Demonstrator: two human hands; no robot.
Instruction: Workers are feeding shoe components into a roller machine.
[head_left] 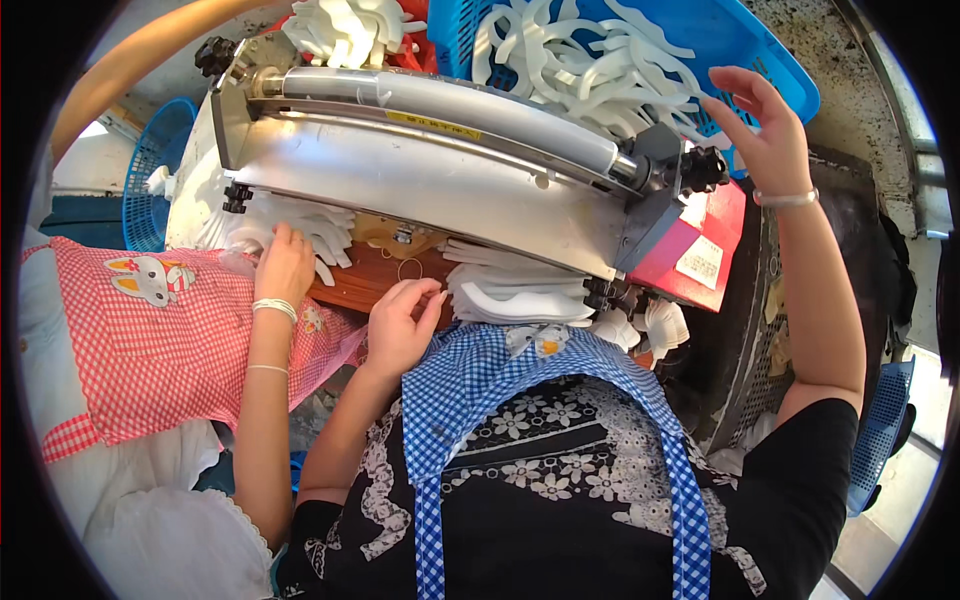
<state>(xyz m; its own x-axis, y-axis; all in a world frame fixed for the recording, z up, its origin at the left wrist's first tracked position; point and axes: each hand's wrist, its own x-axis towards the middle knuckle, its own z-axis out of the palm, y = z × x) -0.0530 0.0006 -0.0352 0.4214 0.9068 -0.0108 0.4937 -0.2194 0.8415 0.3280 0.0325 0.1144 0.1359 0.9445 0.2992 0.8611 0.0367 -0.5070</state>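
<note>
My left hand (400, 325) is just in front of a machine with a long metal roller (450, 105), left of a stack of curved white strips (525, 297). Its fingers are loosely bent, with a gap between thumb and forefinger, and I see nothing in them. At the far right my right hand (765, 135) is raised beside a blue basket (790, 75) holding a heap of wavy white strips (590, 65). Its fingers are apart and seem to hold nothing; a small white patch shows by the palm. What the strips are made of, I cannot tell.
On my left, a co-worker in a pink checked apron (170, 330) has a hand (285, 265) at another white pile (325, 230). More white pieces (350, 30) lie behind the roller. Black knobs (703, 170) jut from the machine's ends. A red box (690, 250) stands right.
</note>
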